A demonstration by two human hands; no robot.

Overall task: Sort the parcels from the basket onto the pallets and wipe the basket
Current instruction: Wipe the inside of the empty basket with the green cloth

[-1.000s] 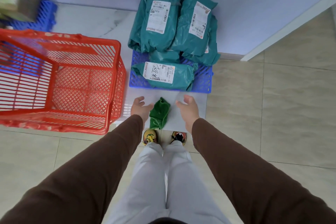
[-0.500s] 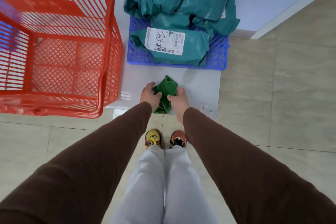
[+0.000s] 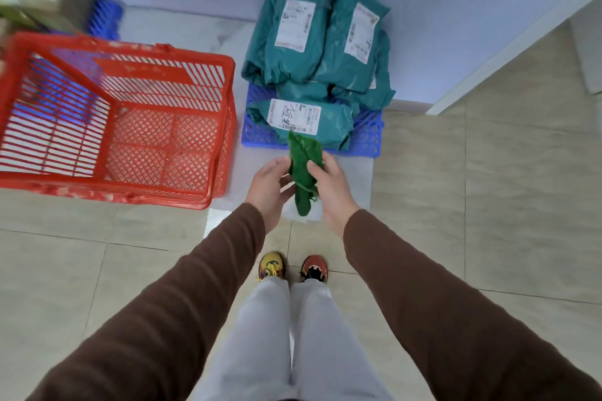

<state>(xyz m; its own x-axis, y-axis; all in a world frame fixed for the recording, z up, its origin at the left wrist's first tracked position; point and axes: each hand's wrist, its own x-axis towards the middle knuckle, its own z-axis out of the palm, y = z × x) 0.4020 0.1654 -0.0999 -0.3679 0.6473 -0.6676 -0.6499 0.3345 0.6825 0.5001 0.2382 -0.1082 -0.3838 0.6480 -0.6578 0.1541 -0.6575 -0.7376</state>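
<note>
Red mesh basket (image 3: 117,127) upright on floor, left of blue pallet (image 3: 368,137); teal parcels (image 3: 309,39) with white labels heaped on pallet; crumpled green cloth (image 3: 304,169) between both hands

We read almost nothing. Front teal parcel (image 3: 312,122), just beyond both hands, carried white shipping label (image 3: 294,117): large black handwritten scrawl across it, barcode beside, printed lines too small to make out. Two upright teal parcels (image 3: 325,39) farther beyond hands bore white labels (image 3: 294,24), print blurred, unreadable. We found no legible brand, number or sign on anything else.
</note>
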